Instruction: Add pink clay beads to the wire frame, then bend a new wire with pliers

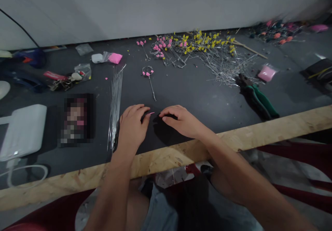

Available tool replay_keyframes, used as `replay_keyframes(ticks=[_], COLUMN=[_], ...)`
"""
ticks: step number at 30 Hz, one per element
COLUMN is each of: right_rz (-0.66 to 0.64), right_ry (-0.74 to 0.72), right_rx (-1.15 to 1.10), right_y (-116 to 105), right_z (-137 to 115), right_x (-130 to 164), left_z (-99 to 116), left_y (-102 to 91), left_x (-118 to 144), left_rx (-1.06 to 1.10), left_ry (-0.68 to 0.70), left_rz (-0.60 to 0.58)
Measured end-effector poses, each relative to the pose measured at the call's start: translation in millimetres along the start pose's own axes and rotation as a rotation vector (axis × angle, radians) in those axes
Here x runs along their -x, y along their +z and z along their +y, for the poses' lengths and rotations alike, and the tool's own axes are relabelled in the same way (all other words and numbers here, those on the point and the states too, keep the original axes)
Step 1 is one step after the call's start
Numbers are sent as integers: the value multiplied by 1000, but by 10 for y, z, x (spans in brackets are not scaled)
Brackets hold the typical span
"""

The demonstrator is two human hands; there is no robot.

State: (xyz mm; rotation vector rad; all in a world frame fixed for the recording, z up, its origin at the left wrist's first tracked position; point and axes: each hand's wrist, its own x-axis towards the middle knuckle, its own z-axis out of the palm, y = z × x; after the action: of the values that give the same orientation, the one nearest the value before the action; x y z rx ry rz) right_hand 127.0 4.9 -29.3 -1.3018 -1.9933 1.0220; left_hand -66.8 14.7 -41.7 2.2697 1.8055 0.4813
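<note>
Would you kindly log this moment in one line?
left hand: pinching pink sliver | right hand: near sliver, not touching | wires: left of left hand | pliers: right of right hand

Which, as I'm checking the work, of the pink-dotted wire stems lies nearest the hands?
The lone looped stem beyond the left hand and right hand; the other pink-dotted stems lie farther back, toward the wall.

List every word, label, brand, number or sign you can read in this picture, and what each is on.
None can be read.
Red strap by the keys: any lettering is too small and blurred.
Pixelated item: any text is hidden.
Pliers and white block: no legible marking.
</note>
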Motion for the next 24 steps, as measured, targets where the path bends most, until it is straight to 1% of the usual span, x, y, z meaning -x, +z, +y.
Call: replay_keyframes(ticks=[2,6,9,14,18,24], right_rz=[5,6,0,6,3,8], right_ry=[-5,-11,-2,2,9,5], right_rx=[4,7,8,18,9,9], right_y=[2,-2,-3,2,5,15], right_z=[2,0,0,0,0,12], right_x=[-1,-2,-2,0,3,8], left_z=[8,4,-9,-5,4,-32], left_y=[-28,-88,-95,-38,-14,-7], left_x=[27,108,140,71,12,-3], left_rx=[4,-10,-32,-48,-34,-26], left_ry=[4,-29,-37,-53,-26,6], left_rz=[3,-12,2,6,-4,-13])
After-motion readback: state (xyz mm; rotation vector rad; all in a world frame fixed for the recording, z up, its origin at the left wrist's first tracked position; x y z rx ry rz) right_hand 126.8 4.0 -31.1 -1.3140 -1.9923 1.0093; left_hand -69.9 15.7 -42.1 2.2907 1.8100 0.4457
